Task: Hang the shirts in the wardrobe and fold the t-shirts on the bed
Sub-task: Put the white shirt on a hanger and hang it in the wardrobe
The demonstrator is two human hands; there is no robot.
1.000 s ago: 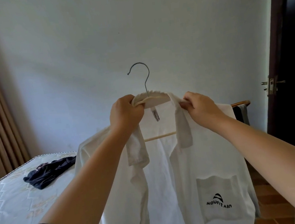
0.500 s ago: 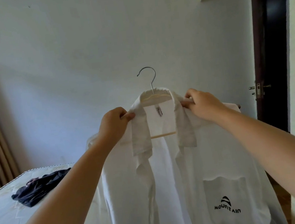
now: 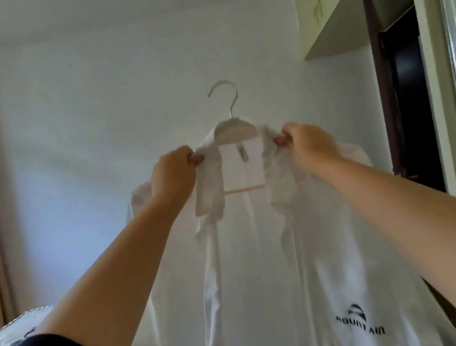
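Your left hand (image 3: 174, 169) and right hand (image 3: 307, 142) each pinch a collar side of the white shirt (image 3: 259, 254), draped on its hanger (image 3: 235, 132) at centre frame. Cloth looks light, limp, apt to slip; firmer hold: hook (image 3: 233, 106) at 12 o'clock.

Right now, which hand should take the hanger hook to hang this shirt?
Probably right. The right hand pinches the collar of the white shirt beside the hanger, on the side toward the cabinet; the left hand can hold on.
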